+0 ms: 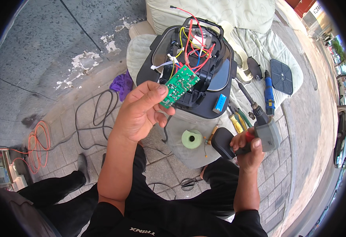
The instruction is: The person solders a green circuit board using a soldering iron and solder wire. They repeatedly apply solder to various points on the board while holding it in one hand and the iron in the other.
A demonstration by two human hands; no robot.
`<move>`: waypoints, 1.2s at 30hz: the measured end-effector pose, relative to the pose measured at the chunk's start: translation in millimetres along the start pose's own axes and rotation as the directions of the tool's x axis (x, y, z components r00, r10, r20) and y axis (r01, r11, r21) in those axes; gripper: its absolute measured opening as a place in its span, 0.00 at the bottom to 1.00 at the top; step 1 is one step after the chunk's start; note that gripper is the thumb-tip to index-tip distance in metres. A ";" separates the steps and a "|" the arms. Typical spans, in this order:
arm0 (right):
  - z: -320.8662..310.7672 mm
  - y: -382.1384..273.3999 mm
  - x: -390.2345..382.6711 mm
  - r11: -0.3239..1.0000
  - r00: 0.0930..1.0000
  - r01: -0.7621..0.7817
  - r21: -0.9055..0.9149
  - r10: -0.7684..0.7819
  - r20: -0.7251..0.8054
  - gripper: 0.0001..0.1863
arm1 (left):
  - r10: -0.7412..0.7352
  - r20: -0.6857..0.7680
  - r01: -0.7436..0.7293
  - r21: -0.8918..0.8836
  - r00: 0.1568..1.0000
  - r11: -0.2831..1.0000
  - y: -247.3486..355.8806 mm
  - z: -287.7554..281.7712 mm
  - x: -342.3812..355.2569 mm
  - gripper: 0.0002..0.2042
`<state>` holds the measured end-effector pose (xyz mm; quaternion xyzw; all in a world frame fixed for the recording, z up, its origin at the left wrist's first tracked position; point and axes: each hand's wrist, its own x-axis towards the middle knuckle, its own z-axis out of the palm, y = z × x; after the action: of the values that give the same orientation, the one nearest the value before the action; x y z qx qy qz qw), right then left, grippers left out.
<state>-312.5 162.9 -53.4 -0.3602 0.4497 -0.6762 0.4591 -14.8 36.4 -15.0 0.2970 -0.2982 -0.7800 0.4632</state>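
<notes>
Between thumb and fingers, my left hand (143,106) pinches a green circuit board (179,87) by its lower left edge, solder side showing. Wires run from behind the board into an opened black appliance (210,96), where red, yellow, blue and white leads lie among the inner parts. My right hand (248,148) is wrapped round the handle of a cordless drill (264,130), whose long shaft points up and away toward the appliance's right side. A small blue part (220,103) lies on the appliance's near right corner.
A roll of pale green tape (192,139), pliers (242,119) and a blue screwdriver (269,94) lie around the appliance. A black cable (78,124) and an orange cord (38,148) coil on the paving at left. Another person's legs (54,187) are at lower left.
</notes>
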 end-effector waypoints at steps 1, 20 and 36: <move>0.6 0.1 -0.2 1.000 1.000 0.003 -0.003 -0.003 -0.002 0.30 | 0.003 -0.001 -0.003 0.003 1.000 1.000 -0.3 -0.2 0.1 0.06; 2.5 -1.4 0.5 0.999 1.000 0.014 -0.033 -0.014 -0.004 0.31 | 0.036 0.033 -0.038 0.075 0.999 0.996 -4.1 1.6 1.3 0.07; 4.7 -1.3 1.2 0.999 1.000 0.021 -0.028 -0.021 -0.011 0.30 | 0.041 0.027 -0.044 0.114 0.999 0.993 -3.1 5.7 0.8 0.06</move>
<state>-309.0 160.7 -50.5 -0.3676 0.4578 -0.6766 0.4444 -21.0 38.0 -13.7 0.3069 -0.3542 -0.7553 0.4582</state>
